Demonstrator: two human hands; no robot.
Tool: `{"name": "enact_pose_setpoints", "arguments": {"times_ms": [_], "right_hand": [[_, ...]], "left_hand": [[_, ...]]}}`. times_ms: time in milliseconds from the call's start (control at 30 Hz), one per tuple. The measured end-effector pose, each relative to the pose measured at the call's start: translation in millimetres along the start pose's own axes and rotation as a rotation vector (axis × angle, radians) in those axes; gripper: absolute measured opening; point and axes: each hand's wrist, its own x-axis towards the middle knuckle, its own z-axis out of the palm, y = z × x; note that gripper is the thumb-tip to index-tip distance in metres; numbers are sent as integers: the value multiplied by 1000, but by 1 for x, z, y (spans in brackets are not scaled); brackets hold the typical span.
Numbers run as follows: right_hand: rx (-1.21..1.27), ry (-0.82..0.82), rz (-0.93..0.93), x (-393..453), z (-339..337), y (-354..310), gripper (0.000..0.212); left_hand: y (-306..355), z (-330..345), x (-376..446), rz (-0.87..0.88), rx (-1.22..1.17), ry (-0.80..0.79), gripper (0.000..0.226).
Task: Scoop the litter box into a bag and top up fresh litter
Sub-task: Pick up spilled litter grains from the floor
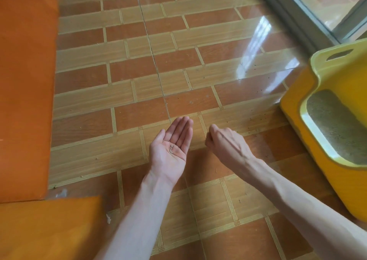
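Observation:
A yellow litter box [309,93] stands at the right edge, with grey-brown litter [335,124] inside its paler inner rim. My left hand [171,146] is held palm up over the tiled floor, fingers together, with a few small litter grains [171,149] lying in the palm. Just right of it, my right hand [224,140] hovers with its fingers curled and pinched together; what is between the fingertips is hidden. No bag or scoop is in view.
Scattered litter grains [256,121] dot the glossy brown tiles near the box. An orange mat [25,81] runs along the left side and front left. A glass door with a grey frame [297,15] sits at the back right.

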Motion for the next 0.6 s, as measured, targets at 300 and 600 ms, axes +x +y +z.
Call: {"name": "enact_pose_setpoints", "arguments": {"times_ms": [300, 600], "right_hand": [[834, 100, 158, -17, -167, -39, 35], [1378, 157, 354, -59, -431, -124, 26]], "left_hand": [[36, 136, -76, -14, 31, 24, 50], [79, 336, -234, -62, 27, 44, 52]]}}
